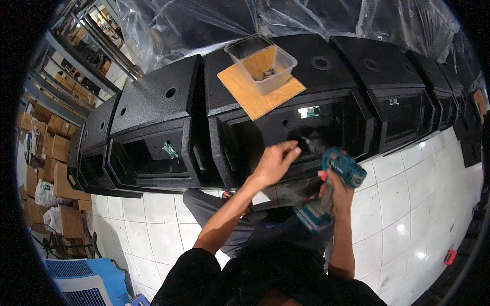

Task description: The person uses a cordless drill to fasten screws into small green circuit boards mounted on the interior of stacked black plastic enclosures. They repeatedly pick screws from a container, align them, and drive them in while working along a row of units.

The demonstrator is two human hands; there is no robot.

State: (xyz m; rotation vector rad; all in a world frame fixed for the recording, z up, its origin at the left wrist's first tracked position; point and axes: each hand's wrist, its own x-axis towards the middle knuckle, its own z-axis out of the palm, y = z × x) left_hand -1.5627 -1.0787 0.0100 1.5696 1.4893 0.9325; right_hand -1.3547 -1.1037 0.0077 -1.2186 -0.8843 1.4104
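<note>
My right hand grips a teal and black cordless drill by its handle. The drill's front end points up and left toward the opening of a black speaker cabinet. Just left of the drill's tip, my left hand has its thumb and fingers pinched together. Whatever may be between those fingertips is too small to make out. Inside the cabinet's open front a small circuit board shows. On top of the cabinet lies a wooden board, bearing a clear plastic tub with small dark pieces inside.
More black cabinets stand in a row to both sides, some with small circuit boards inside. Plastic sheeting hangs behind. Cardboard boxes are stacked at the left, near a blue appliance. A red object lies far right.
</note>
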